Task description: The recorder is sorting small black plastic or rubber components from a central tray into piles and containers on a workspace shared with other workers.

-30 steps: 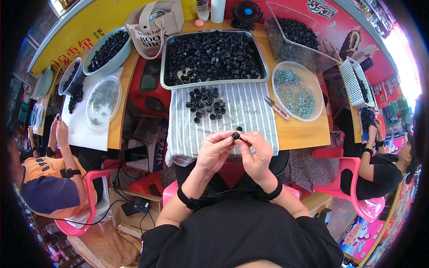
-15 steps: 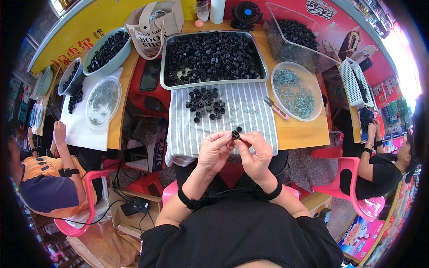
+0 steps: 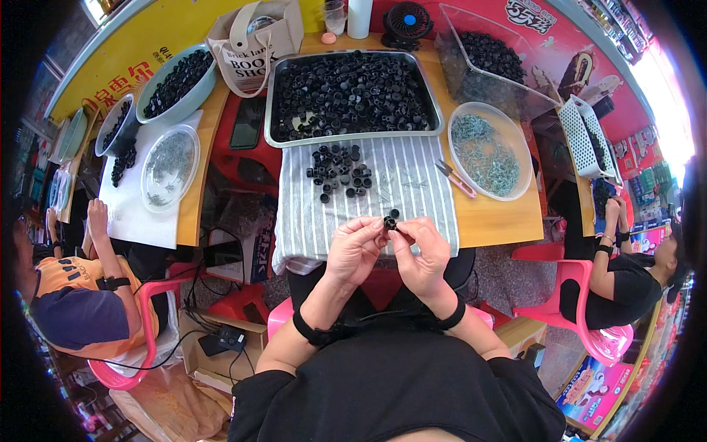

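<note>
Both my hands meet over the near part of a striped cloth [image 3: 324,221]. Between the fingertips of my left hand [image 3: 352,247] and my right hand [image 3: 421,254] is a small black plastic cap [image 3: 389,222], which both pinch. Another black cap [image 3: 395,214] lies just beyond it on the cloth. Farther up, a loose heap of black caps [image 3: 340,171] is spread out, with a few thin metal pins [image 3: 412,180] to its right. Behind the cloth stands a metal tray [image 3: 353,140] full of similar black parts.
Right of the cloth are small scissors [image 3: 456,179] and a round clear tub [image 3: 521,188] of metal pins. A clear bin [image 3: 508,85], a black fan [image 3: 406,23] and a tote bag [image 3: 254,51] stand behind. Co-workers sit left [image 3: 88,295] and right [image 3: 615,287].
My hands stay almost in place, with the cap turned slightly between my fingertips. Nothing else on the cloth has visibly moved.
</note>
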`<state>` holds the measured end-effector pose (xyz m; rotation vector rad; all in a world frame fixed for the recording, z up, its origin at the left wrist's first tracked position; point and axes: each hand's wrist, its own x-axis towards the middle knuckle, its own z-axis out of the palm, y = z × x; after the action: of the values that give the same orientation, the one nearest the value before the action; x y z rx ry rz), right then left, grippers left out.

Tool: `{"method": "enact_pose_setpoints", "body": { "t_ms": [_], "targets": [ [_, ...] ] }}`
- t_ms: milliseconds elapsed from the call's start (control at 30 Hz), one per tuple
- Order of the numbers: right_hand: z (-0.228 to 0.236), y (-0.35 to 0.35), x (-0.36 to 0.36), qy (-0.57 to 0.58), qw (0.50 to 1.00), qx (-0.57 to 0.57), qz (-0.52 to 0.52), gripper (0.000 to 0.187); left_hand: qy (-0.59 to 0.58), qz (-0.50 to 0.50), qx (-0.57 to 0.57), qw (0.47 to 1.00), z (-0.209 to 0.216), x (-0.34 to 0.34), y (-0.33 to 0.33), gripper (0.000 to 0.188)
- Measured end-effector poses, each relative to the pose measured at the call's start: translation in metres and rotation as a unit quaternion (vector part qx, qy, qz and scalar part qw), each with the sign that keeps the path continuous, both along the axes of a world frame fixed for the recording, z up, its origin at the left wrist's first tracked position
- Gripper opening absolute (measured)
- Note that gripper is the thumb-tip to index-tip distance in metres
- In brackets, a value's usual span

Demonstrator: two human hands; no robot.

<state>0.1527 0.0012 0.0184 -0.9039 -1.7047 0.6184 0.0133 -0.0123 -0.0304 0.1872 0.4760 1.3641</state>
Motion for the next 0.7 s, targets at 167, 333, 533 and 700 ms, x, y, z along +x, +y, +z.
{"method": "enact_pose_setpoints", "body": {
  "t_ms": [167, 333, 533, 700],
  "targets": [
    [-0.0019, 0.0023, 0.0008, -0.021, 1.0, 0.015, -0.006, 0.016, -0.01, 0.005, 0.002, 1.0, 0.0012, 0.0011, 0.0004, 0.012],
    [-0.0019, 0.0027, 0.0014, -0.047, 0.999, 0.017, -0.014, 0.017, -0.003, 0.015, 0.001, 1.0, -0.0011, 0.0013, 0.0003, 0.019],
    [-0.0003, 0.0024, 0.0001, -0.039, 0.999, 0.018, -0.014, 0.019, -0.002, 0.011, 0.01, 1.0, -0.0035, 0.0012, 0.0004, 0.018],
    [-0.0003, 0.0035, 0.0003, -0.054, 0.998, 0.041, -0.014, 0.015, 0.006, 0.017, 0.01, 1.0, -0.0029, 0.0024, -0.0001, 0.016]
  ]
}}
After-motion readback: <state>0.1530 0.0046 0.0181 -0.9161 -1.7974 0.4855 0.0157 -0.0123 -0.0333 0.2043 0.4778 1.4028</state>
